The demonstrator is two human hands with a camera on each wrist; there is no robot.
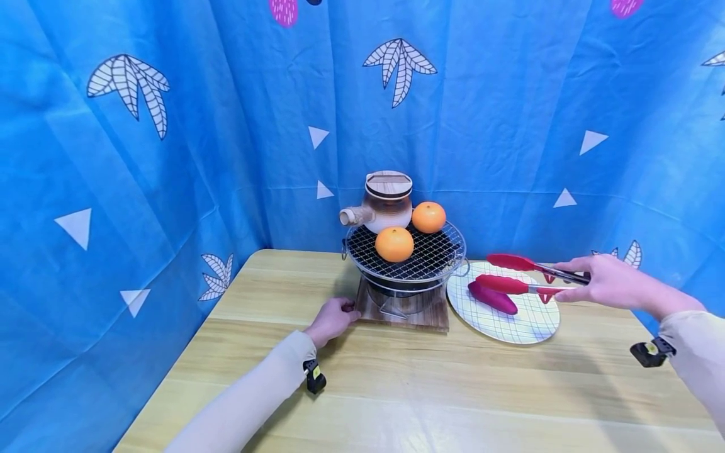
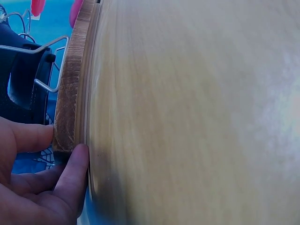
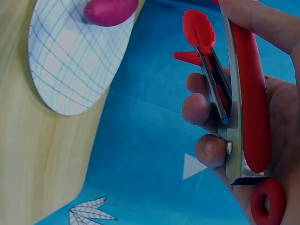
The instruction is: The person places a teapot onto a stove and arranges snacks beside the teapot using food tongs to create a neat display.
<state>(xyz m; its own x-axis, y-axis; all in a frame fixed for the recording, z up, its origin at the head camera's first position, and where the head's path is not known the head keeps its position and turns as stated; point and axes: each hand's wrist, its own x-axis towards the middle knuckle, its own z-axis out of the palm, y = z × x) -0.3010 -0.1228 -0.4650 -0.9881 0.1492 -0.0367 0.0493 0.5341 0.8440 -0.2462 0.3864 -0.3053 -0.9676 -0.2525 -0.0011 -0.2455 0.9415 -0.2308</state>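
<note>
My left hand (image 1: 333,319) pinches the near left corner of a dark wooden board (image 1: 432,316). In the left wrist view the thumb (image 2: 35,137) lies against the board's upper side, and another finger touches its lower edge. My right hand (image 1: 614,284) holds red-tipped metal tongs (image 1: 506,285) by their handles. Their two tips stand apart over a purple sweet potato (image 1: 494,299) without gripping it. The sweet potato lies on a white plate (image 1: 523,330) with a checked pattern. A round stove with a wire grill (image 1: 433,261) stands on the board.
Two oranges, one in front (image 1: 394,245) and one behind (image 1: 429,218), sit on the grill beside a clay teapot (image 1: 391,217) with a wooden lid and side handle. A blue patterned curtain (image 1: 481,126) hangs behind and left of the wooden table (image 1: 396,384).
</note>
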